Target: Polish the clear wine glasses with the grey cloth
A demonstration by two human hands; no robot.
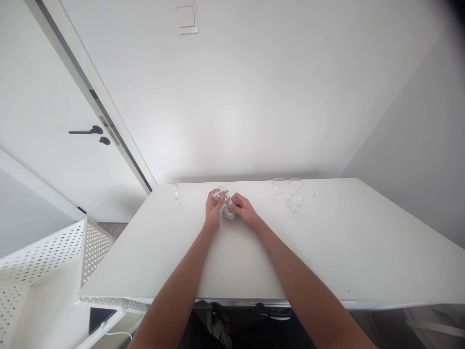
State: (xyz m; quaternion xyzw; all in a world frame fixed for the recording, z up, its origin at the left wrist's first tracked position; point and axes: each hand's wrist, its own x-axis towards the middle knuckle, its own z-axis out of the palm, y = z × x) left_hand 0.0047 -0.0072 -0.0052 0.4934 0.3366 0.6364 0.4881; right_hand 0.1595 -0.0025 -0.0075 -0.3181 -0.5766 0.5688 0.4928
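Left hand [214,206] curled around a small clear glass [220,194], out near the far edge of the white surface [327,252]. Right hand [244,209] pinching a white cloth [228,212] against it. Could slip and break if squeezed too hard or held too loosely. Group of glasses [290,196] just to the right and a lone glass [173,192] to the left: easy to bump and tip over.

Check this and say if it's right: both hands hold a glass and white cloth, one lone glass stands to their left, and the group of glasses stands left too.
One error: the head view shows the group of glasses right of the hands. The left hand and right hand do hold the glass and white cloth, with the lone glass at their left.
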